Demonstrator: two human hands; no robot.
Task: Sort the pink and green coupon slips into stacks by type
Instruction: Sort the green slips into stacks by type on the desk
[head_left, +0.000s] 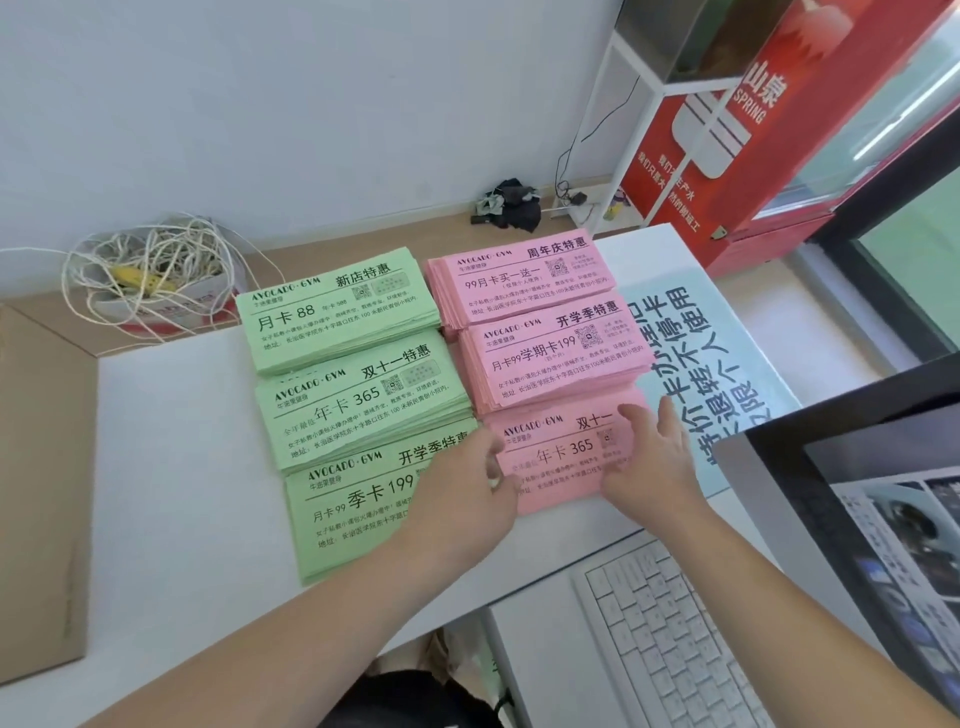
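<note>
Squaring the near pink stack (561, 457) on the tabletop (182, 467), your right hand (649, 462) presses its right edge, fingers straight; your left hand (467, 488) meets the left edge, grip unclear. Three green stacks (353, 410) and three pink stand sorted; little seems left.

We read AVOCADO·GYM as hdr on every top slip. Far green stack (337, 317): 新店特惠, 月卡 88. Mid green stack (363, 410): 双十一特惠, 年卡 365. Near green stack (353, 514): 开学季特, rest hidden, w/ 月卡99 季卡 199. Far pink stack (524, 283): 周年庆特惠, 99月卡买一送一. Mid pink stack (556, 361): 开学季特惠, 月卡99学期卡199. Near pink stack (561, 457): 双十一, 年卡 365. Red cabinet (753, 104): 山泉 SPRING.
</note>
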